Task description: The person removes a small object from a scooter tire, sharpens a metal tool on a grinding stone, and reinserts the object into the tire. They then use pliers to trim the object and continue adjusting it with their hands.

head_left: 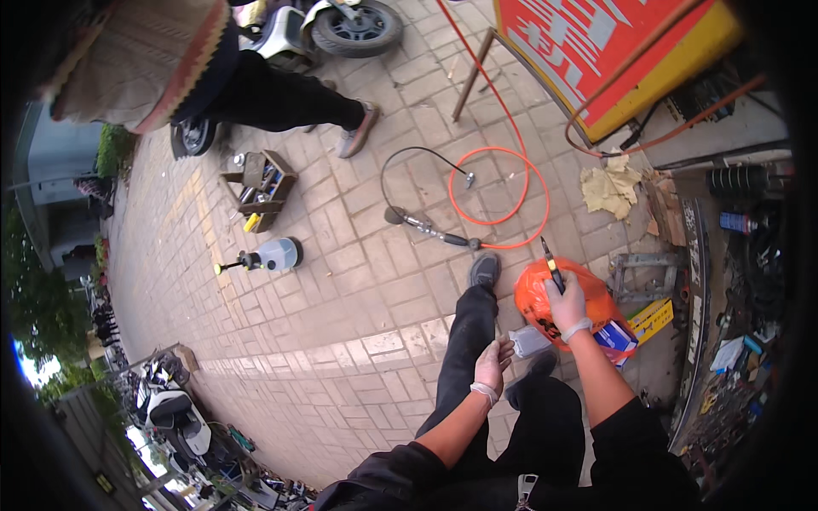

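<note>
My right hand point(567, 305), in a thin pale glove, is closed around a slim black-and-yellow tool point(555, 274) with a narrow pointed tip, which points away from me; its exact kind is unclear. Below that hand an orange plastic bag point(532, 294) lies on the paving, with a blue-and-white box point(615, 339) at its near side. My left hand point(492, 364), gloved likewise, hovers over my legs with its fingers loosely extended and nothing visible in them. Close to its fingertips, lower down, is a small whitish package point(529, 341).
Ahead, an air hose point(517, 223) with an inflator gauge point(415, 224) lies coiled. Further left are a spray bottle point(279, 254) and a wooden toolbox point(266, 189). Another person point(281, 94) stands far left. A red-and-yellow sign point(596, 51) and cluttered shelving point(737, 341) border the right.
</note>
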`<state>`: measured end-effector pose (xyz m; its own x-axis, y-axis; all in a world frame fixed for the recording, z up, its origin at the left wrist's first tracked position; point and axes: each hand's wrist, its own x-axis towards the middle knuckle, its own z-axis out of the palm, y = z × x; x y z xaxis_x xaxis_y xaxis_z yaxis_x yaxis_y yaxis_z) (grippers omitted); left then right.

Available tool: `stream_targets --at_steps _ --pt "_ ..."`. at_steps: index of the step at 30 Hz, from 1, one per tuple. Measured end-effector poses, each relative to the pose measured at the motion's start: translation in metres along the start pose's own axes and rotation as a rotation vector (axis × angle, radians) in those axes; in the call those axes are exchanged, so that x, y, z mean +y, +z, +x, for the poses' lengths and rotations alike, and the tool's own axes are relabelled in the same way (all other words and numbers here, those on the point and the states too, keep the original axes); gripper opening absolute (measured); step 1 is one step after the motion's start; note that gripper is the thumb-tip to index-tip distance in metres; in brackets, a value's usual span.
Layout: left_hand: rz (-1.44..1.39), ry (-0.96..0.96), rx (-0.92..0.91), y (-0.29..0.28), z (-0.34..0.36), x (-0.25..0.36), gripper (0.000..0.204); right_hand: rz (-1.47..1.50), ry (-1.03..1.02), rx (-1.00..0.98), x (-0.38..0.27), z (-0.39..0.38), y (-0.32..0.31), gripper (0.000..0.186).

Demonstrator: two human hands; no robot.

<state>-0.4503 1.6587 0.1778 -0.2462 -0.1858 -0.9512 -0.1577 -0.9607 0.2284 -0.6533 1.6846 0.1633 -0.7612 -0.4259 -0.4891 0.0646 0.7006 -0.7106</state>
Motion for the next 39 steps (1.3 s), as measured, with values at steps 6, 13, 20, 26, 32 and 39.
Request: stream_targets --at_steps 6,13,20,26,32,39 --pt "-0.632 0.309 0.139 -0.08 -0.181 0.065 0.046 0.16 -0.305 -0.275 -0.196 -0.282 0.094 0.041" --pt "-0.828 0.617 0.116 -0.23 -0.279 0.131 0.048 0.299 -0.571 -0.639 -0.299 -0.403 0.189 0.047" --pt "-0.961 0.756 0.154 -0.402 -0.4 0.224 0.047 0.024 -0.884 -0.761 -0.373 -0.492 0.355 0.04" --pt "-0.779 1.043 0.296 -0.527 -0.464 0.29 0.068 0.065 -0.606 -0.941 -0.495 -0.502 0.466 0.032" --pt "-0.376 1.088 0.486 -0.649 -0.464 0.393 0.065 -0.209 -0.678 -1.305 -0.605 -0.522 0.563 0.031" --pt "-0.535 1.001 0.458 -0.762 -0.454 0.551 0.052 -0.031 -0.95 -1.591 -0.72 -0.53 0.738 0.037"
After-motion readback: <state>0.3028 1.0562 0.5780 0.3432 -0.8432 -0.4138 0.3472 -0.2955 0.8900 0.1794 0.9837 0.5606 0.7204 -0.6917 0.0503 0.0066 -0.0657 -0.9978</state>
